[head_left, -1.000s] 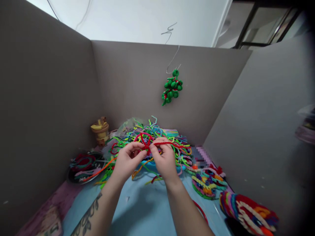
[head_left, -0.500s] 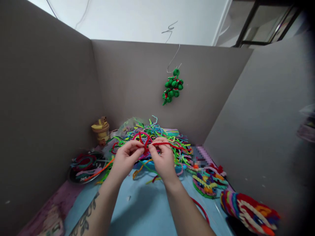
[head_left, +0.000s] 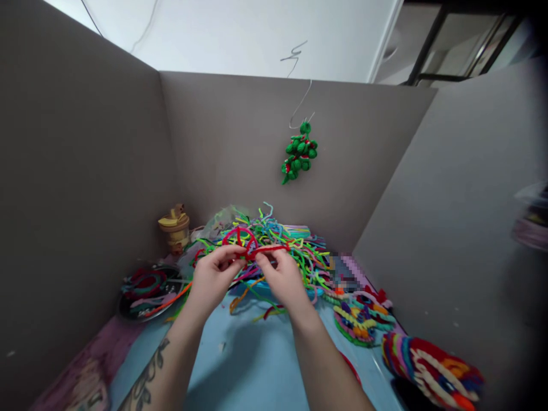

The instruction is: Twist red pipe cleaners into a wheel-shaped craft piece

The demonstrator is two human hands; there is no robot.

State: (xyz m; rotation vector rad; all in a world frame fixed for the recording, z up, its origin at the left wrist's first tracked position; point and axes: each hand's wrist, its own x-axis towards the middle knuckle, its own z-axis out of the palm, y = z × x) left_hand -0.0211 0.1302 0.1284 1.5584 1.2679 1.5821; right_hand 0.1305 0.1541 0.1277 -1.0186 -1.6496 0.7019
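Observation:
Both hands hold one red pipe cleaner (head_left: 240,235) above the blue table surface (head_left: 252,365). My left hand (head_left: 213,278) pinches its looped end between thumb and fingers. My right hand (head_left: 280,277) pinches the straight strand just to the right, fingers closed. The two pinches nearly touch where the loop crosses. Behind the hands lies a tangled heap of coloured pipe cleaners (head_left: 295,248).
Grey cardboard walls (head_left: 240,148) enclose the space on three sides. A green beaded ornament (head_left: 299,153) hangs on a wire hook. A dark tray with coils (head_left: 143,288) lies left, a small yellow figure (head_left: 174,227) behind it. Woven multicoloured pieces (head_left: 428,365) lie right.
The hands have drifted slightly left and the red loop has shrunk and tightened; the straight red strand on the right is shorter than before.

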